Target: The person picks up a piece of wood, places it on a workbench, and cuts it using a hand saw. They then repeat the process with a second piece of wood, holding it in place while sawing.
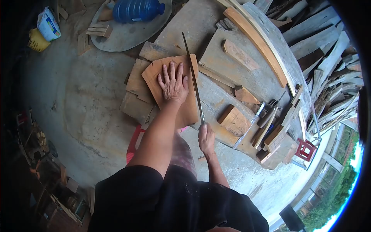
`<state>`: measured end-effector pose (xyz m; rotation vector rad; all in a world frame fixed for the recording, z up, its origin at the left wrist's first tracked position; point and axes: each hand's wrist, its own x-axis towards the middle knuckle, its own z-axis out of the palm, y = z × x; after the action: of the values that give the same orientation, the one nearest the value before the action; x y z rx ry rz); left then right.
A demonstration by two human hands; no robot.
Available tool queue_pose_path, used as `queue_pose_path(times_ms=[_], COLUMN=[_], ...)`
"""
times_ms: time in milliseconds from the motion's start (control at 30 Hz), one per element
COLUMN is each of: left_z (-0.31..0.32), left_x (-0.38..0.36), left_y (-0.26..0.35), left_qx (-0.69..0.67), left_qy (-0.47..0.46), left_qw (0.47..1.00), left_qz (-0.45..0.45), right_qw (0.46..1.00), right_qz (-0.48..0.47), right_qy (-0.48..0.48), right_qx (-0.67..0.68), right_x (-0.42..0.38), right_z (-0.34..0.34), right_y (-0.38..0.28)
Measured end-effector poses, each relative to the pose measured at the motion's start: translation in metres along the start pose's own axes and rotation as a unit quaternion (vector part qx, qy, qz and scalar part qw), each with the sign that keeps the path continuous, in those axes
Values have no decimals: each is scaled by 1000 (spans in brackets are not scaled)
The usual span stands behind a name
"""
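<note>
A thick brown wooden board (188, 107) lies on the workbench, its long side pointing away from me. My left hand (174, 86) rests flat on top of it with the fingers spread. In my right hand (206, 139), at the near edge of the bench, is the handle of a handsaw; the fingers are wrapped round it. The saw's long narrow blade (195, 85) runs along the board's right edge and reaches past its far end. Right of the blade sits a short wooden block (235, 120).
More offcuts lie on the bench, with hand tools (266, 116) and wood strips at its right. A curved wooden piece (257, 46) spans the far right side. Beyond is a pile of rough slabs (324, 58). A blue water jug (137, 9) lies on a round slab (116, 43).
</note>
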<state>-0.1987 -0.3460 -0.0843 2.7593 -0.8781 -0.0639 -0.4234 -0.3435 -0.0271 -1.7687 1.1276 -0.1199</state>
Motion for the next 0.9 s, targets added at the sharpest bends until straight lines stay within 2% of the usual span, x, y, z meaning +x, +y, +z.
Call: queue_pose_path(times_ms=[33,133,200,267,333,433,467,500,567,667,767,800,900], left_z=[1,4,2,3,0,0,1,2,2,0,2,0,-1], left_x=[4,-6,-1,-4,0,1,2,3,1,-3,0,1,2], left_y=[0,-2,-2,0,0,0,-1,-1,-1,0,0,0,1], left_qx=[-1,0,-10,-5,5,1,2,0,0,10,5,5,-4], left_qy=[2,-4,12,11,-5,-11,-14,-6,0,-1,1,-5,-19], left_qw=[1000,1000,1000,1000,1000,1000,1000,1000,1000,1000,1000,1000,1000], left_qz=[-1,5,14,10,2,2,-5,-1,11,9,1,3,-7], right_qw=[998,999,998,997,996,1000,997,997,999,997,999,1000,999], right_qz=[-50,-13,-32,-50,-59,0,-51,-49,36,-39,-30,-5,-30], right_qy=[30,18,28,35,33,-9,33,26,-17,18,4,-6,7], right_qx=[-29,-25,-41,-44,-58,-22,-43,-45,8,-64,-41,-23,-25], right_x=[-21,-22,53,77,66,-13,-32,-28,-1,87,57,36,-29], right_z=[-2,-1,9,15,17,-3,-4,-6,-7,19,11,5,-6], right_y=[14,3,-26,-32,-24,5,19,15,-3,-37,-32,-18,28])
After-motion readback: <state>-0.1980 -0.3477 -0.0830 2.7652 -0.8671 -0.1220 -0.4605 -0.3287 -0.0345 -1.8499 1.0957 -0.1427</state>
